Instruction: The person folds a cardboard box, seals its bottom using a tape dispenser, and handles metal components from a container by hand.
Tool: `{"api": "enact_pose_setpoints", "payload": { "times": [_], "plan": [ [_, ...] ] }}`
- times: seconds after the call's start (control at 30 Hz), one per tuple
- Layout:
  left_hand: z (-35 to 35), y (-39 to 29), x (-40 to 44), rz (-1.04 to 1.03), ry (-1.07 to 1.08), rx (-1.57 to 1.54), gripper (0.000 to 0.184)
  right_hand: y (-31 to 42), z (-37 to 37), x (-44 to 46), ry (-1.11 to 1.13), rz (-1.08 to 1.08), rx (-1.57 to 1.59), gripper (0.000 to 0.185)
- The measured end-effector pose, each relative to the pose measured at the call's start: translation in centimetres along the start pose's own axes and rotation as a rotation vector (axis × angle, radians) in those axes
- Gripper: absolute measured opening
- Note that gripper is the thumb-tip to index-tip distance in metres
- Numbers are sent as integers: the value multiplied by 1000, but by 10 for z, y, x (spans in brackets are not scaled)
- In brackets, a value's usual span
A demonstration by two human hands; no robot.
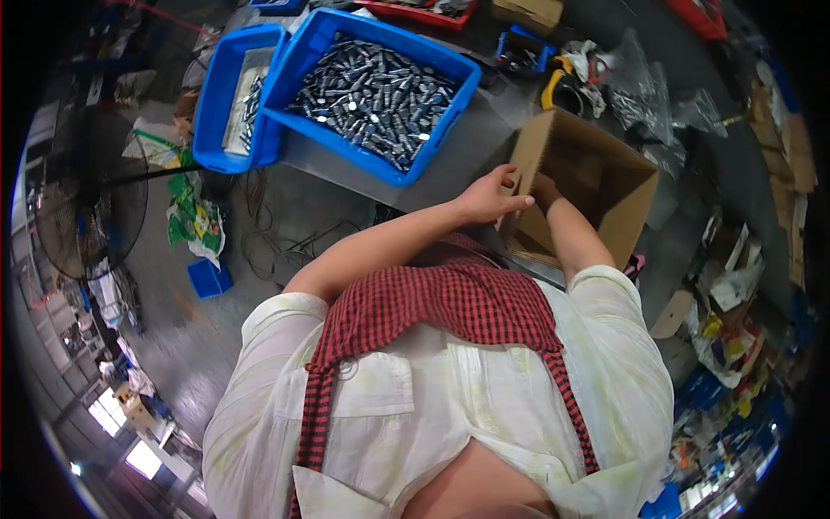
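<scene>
An open cardboard box stands tilted in front of me on the right, its opening facing my body. My left hand is at the near left edge of the box, fingers bent around the side wall with the thumb along its rim. My right hand reaches inside the box, close to that same wall. Its fingers are mostly hidden by the cardboard, so what they touch or hold cannot be made out.
A blue bin full of small metal parts sits on the metal table; a second blue bin is left of it. Yellow tape and clear plastic bags lie beyond the box. A fan stands at left.
</scene>
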State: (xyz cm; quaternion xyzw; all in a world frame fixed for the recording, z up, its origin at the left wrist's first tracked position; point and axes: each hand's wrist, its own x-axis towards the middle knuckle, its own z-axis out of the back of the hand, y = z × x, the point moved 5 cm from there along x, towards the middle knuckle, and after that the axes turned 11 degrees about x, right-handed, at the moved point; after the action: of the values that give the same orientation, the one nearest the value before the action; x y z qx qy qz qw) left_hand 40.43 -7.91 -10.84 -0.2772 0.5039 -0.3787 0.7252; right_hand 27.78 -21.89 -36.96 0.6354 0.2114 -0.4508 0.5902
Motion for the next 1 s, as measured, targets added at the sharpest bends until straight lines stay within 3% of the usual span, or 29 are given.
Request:
{"api": "enact_pose_setpoints", "payload": {
  "times": [0.17,0.2,0.3,0.33,0.37,0.43,0.47,0.63,0.7,1.0],
  "plan": [
    [71,35,-17,-75,88,-203,57,-17,35,-11,-123,168,6,42],
    [98,54,-20,-56,-1,-145,48,5,48,-30,-143,230,-232,37],
    [196,116,-24,-85,-376,173,40,39,91,-92,-566,294,64,29],
    [226,140,-22,-71,-489,264,40,66,101,-129,-817,277,-611,26],
    [254,163,-18,-56,-559,356,46,131,75,-189,-864,286,-394,24],
    [302,185,-6,-89,-656,687,56,155,69,-231,-827,478,129,20],
    [320,191,2,-81,-668,779,58,177,54,-251,-845,493,216,16],
    [363,219,58,-18,-610,999,72,274,-73,-277,-777,599,130,15],
    [367,230,74,30,-559,992,72,313,-124,-273,-736,583,-158,14],
    [369,250,80,73,-496,983,62,341,-210,-227,-520,556,-123,12]
  ]
}}
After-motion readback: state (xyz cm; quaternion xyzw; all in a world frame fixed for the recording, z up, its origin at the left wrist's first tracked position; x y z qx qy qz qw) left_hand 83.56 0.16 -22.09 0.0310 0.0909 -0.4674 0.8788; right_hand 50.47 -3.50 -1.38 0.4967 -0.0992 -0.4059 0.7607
